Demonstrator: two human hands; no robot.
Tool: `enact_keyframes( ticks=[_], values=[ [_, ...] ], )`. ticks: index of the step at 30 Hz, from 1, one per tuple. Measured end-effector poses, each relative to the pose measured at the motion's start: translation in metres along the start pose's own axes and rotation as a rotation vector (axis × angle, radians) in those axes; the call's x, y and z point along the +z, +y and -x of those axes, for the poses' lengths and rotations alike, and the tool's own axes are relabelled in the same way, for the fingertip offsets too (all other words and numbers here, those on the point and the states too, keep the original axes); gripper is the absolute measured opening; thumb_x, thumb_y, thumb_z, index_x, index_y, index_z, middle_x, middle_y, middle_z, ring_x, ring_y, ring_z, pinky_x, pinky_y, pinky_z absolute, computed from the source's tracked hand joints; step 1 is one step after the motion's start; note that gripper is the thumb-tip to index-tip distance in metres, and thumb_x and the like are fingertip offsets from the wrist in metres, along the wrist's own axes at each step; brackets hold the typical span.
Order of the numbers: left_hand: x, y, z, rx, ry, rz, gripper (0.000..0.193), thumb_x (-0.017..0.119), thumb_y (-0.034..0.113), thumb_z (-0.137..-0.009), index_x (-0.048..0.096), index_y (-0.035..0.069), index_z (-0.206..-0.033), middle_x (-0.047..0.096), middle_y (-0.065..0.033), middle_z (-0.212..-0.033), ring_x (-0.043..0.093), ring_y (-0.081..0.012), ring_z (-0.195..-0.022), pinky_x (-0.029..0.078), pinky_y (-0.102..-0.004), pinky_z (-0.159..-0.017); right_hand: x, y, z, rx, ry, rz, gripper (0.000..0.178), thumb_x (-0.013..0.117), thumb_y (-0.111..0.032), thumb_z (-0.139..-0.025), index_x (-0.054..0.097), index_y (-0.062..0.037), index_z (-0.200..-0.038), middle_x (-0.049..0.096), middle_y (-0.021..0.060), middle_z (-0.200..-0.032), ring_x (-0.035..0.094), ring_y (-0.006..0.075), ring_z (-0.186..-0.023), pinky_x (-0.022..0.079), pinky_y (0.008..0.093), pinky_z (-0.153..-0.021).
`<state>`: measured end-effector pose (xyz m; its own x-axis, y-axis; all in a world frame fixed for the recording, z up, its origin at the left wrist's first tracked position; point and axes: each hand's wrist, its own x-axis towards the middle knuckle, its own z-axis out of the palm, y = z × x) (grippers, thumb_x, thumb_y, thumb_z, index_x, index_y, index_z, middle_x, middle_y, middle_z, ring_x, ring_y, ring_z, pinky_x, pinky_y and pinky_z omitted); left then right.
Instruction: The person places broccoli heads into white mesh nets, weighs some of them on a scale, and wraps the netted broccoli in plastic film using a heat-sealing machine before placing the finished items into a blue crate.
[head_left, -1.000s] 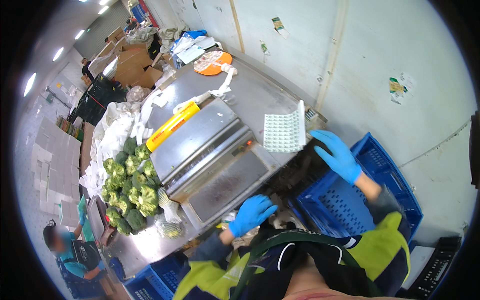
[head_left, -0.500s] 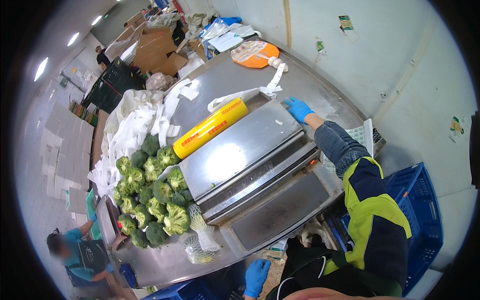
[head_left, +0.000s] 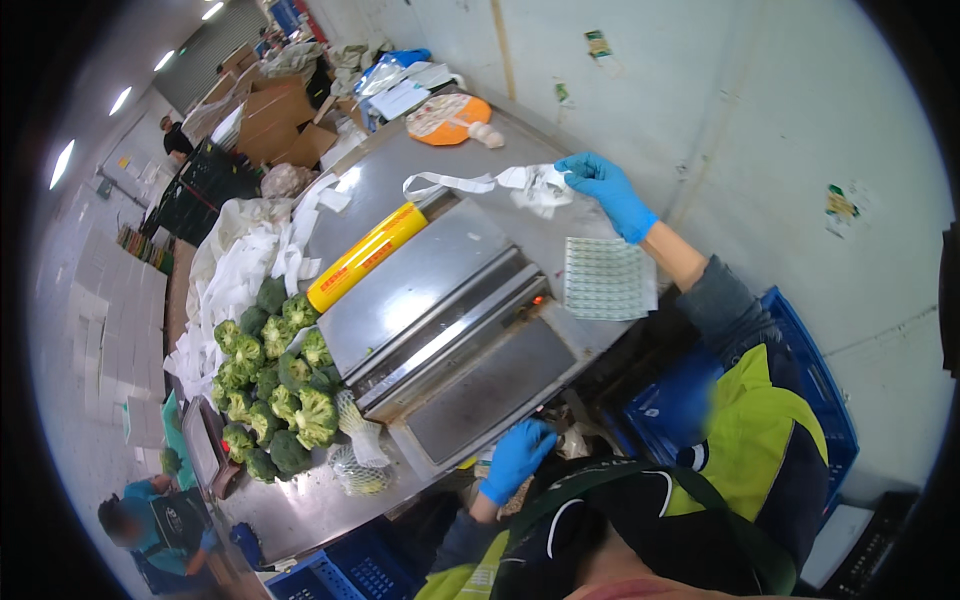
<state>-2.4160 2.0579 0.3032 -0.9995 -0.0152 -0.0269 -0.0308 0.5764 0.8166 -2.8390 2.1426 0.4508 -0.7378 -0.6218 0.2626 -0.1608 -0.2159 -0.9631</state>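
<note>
My right hand (head_left: 605, 195), in a blue glove, reaches over the far right of the metal table. Its fingertips pinch a crumpled white strip (head_left: 540, 188), whose flat tail trails left. My left hand (head_left: 518, 458), also gloved in blue, hovers by the near edge of the wrapping machine (head_left: 425, 290); its fingers are loosely bent and nothing shows in them. A yellow roll (head_left: 366, 258) lies along the machine's far-left side. To the left, several heads of broccoli (head_left: 285, 380) are piled on the table. A sheet of small printed labels (head_left: 608, 282) lies right of the machine.
Empty white mesh sleeves (head_left: 362, 450) lie near the broccoli. White strips (head_left: 235, 290) heap along the left edge. An orange round piece (head_left: 450, 118) lies at the back. A wall (head_left: 700, 120) bounds the right, with a blue crate (head_left: 810, 370) below. A co-worker (head_left: 160, 530) stands lower left.
My right hand has lifted from beside the machine and now pinches the white strip, bunching it to the right. My left hand has moved up toward the machine. The view has shifted.
</note>
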Motion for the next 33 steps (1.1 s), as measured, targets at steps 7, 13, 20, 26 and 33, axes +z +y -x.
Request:
enact_keyframes(
  ticks=[7, 13, 20, 26, 33],
  values=[
    [0.014, 0.086, -0.128, -0.024, 0.409, 0.567, 0.043, 0.070, 0.013, -0.088, 0.054, 0.003, -0.127, 0.059, -0.0082, -0.108, 0.057, -0.0177, -0.096, 0.048, -0.0320, -0.084, -0.040, -0.062, 0.140, 0.071, 0.005, -0.581, 0.045, 0.058, -0.007, -0.094, 0.050, -0.0074, -0.139, 0.056, 0.0037, -0.132, 0.058, 0.0140, -0.114, 0.047, 0.0287, -0.100],
    [0.042, 0.099, -0.184, 0.093, 0.381, 0.472, 0.040, 0.073, 0.012, -0.083, 0.060, 0.000, -0.120, 0.054, -0.0108, -0.117, 0.055, -0.0197, -0.103, 0.046, -0.0304, -0.087, -0.052, -0.056, 0.193, 0.139, 0.117, -0.780, 0.048, 0.055, -0.011, -0.098, 0.044, -0.0086, -0.145, 0.062, 0.0040, -0.120, 0.061, 0.0142, -0.112, 0.050, 0.0269, -0.098],
    [0.068, 0.090, -0.192, -0.057, 0.128, 0.773, 0.015, 0.072, 0.008, -0.085, 0.067, 0.003, -0.098, 0.064, -0.0004, -0.091, 0.058, -0.0103, -0.085, 0.045, -0.0241, -0.079, -0.079, -0.013, 0.208, 0.221, 0.192, -0.716, 0.044, 0.058, -0.016, -0.098, 0.050, -0.0099, -0.140, 0.063, 0.0039, -0.118, 0.062, 0.0123, -0.108, 0.051, 0.0234, -0.090],
    [0.104, 0.064, -0.200, -0.198, 0.153, 0.621, 0.040, 0.079, 0.015, -0.078, 0.057, 0.000, -0.107, 0.059, -0.0077, -0.102, 0.055, -0.0156, -0.091, 0.048, -0.0312, -0.074, -0.074, -0.012, 0.224, 0.245, 0.094, -0.791, 0.043, 0.058, -0.015, -0.097, 0.051, -0.0101, -0.139, 0.065, 0.0032, -0.116, 0.061, 0.0111, -0.103, 0.048, 0.0249, -0.088],
    [0.096, 0.074, -0.212, -0.133, 0.174, 0.782, 0.015, 0.072, 0.017, -0.087, 0.064, 0.006, -0.094, 0.064, -0.0027, -0.071, 0.058, -0.0088, -0.062, 0.042, -0.0227, -0.055, -0.080, 0.012, 0.243, 0.232, 0.404, -0.506, 0.048, 0.060, -0.011, -0.092, 0.050, -0.0078, -0.138, 0.060, 0.0028, -0.118, 0.058, 0.0144, -0.107, 0.047, 0.0276, -0.092]
  ],
)
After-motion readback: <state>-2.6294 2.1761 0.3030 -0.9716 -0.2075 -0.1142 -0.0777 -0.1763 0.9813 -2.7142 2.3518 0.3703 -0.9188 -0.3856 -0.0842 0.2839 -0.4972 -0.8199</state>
